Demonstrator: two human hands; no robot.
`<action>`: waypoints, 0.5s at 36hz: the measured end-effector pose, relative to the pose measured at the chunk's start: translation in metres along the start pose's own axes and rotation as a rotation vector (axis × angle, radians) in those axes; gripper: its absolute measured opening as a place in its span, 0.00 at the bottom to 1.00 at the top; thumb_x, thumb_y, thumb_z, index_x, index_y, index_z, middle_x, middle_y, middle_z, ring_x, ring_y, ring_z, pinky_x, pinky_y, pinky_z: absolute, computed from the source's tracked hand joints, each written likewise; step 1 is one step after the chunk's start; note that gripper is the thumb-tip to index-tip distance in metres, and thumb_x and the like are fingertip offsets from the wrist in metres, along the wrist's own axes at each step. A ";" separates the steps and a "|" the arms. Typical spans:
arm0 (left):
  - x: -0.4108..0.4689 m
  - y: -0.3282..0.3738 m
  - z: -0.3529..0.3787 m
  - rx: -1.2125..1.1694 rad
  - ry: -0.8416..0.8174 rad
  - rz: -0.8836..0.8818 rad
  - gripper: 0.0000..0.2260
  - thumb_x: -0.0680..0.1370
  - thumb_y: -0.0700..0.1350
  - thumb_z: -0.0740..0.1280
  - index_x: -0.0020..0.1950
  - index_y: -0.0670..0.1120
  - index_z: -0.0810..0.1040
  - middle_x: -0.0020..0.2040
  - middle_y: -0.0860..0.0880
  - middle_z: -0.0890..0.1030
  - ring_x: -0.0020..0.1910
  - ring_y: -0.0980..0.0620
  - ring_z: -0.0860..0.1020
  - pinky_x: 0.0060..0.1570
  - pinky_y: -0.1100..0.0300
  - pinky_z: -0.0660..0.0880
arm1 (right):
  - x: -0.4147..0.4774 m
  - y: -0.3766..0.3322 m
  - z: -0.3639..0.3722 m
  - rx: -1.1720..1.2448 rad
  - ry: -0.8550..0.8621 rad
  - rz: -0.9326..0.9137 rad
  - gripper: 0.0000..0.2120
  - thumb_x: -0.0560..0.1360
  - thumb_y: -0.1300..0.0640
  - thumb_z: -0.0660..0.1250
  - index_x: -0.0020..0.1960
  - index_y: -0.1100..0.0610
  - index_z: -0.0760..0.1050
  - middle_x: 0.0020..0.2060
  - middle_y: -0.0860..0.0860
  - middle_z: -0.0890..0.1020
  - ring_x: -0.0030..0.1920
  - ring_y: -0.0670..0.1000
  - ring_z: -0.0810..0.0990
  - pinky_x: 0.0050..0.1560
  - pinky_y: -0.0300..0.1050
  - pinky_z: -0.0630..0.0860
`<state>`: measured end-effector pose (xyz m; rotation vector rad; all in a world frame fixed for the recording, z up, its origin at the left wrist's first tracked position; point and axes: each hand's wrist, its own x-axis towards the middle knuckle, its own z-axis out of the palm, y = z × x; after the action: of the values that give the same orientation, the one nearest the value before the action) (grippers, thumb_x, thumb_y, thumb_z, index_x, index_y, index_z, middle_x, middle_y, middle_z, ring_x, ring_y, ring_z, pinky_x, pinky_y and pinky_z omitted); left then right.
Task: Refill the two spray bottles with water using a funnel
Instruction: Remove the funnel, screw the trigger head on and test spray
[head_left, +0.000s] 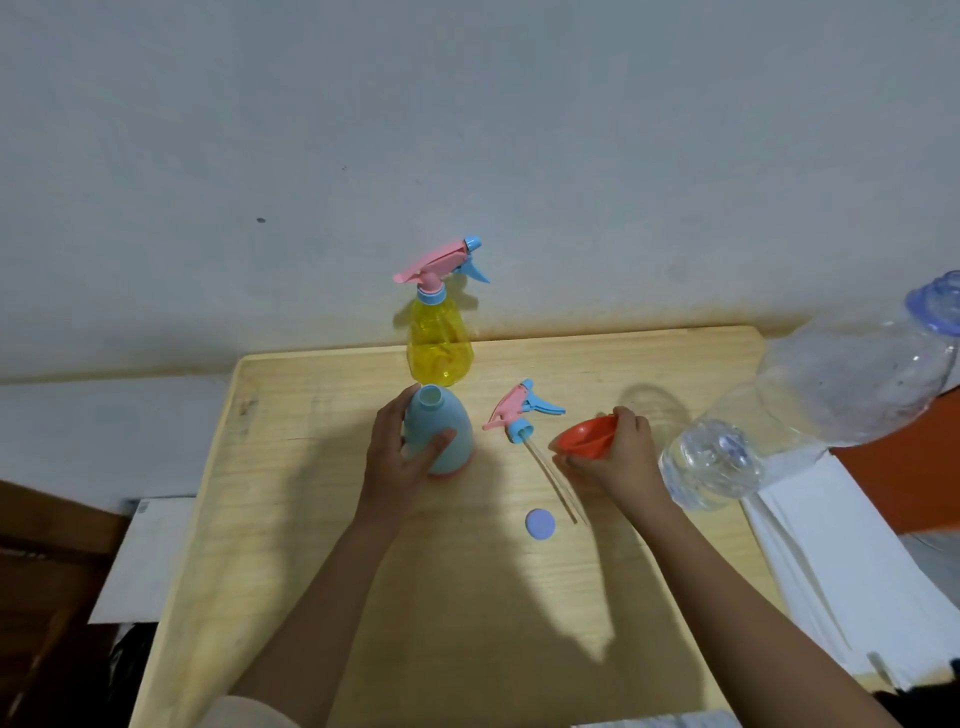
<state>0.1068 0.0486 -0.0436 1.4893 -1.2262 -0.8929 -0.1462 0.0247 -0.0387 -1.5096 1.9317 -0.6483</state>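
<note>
Light wooden table pushed against a pale wall. Left hand wrapped around the side of an opaque pale-blue egg-shaped spray bottle, thumb across its front, fingers behind: grip closed on the bottle. Bottle stands upright near the middle of the table, neck open, no sprayer on it. Its pink-and-blue trigger sprayer head lies on its side just to the right of it, thin dip tube trailing toward the near edge. Right hand holds a small orange-red plastic funnel, fingers curled round its rim and lower body; funnel tilted, mouth facing left, low over the table between the sprayer head and the clear bottle. Whether it touches the tabletop, cannot tell. Translucent yellow spray bottle stands upright at the far edge by the wall, directly behind the blue one, pink-and-blue trigger head screwed on. Round lavender-blue cap lies flat on the table, nearer the person, close to the dip tube's end. Large clear plastic water bottle at the right edge; one vessel or two, hard to make out.
</note>
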 end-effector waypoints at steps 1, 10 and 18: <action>-0.001 0.000 0.000 -0.002 -0.001 0.001 0.28 0.67 0.60 0.70 0.65 0.59 0.69 0.63 0.59 0.72 0.64 0.56 0.71 0.60 0.52 0.73 | -0.001 0.000 0.000 -0.010 -0.002 -0.004 0.43 0.60 0.53 0.81 0.67 0.63 0.63 0.61 0.59 0.69 0.61 0.57 0.70 0.56 0.42 0.66; -0.003 -0.003 0.000 -0.006 -0.005 0.008 0.26 0.66 0.60 0.69 0.64 0.64 0.68 0.60 0.70 0.69 0.62 0.66 0.69 0.61 0.53 0.72 | -0.004 -0.003 -0.003 -0.014 -0.018 0.053 0.49 0.60 0.52 0.80 0.71 0.63 0.56 0.62 0.60 0.68 0.63 0.58 0.69 0.61 0.50 0.71; -0.005 -0.005 0.001 0.007 0.002 0.021 0.28 0.68 0.59 0.69 0.67 0.60 0.68 0.62 0.66 0.69 0.62 0.65 0.68 0.60 0.54 0.72 | -0.011 -0.015 -0.008 -0.037 -0.023 0.006 0.52 0.64 0.54 0.79 0.75 0.60 0.49 0.71 0.60 0.59 0.71 0.57 0.60 0.66 0.45 0.63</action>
<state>0.1060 0.0530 -0.0487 1.4799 -1.2422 -0.8740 -0.1390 0.0323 -0.0209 -1.5268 1.9402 -0.5936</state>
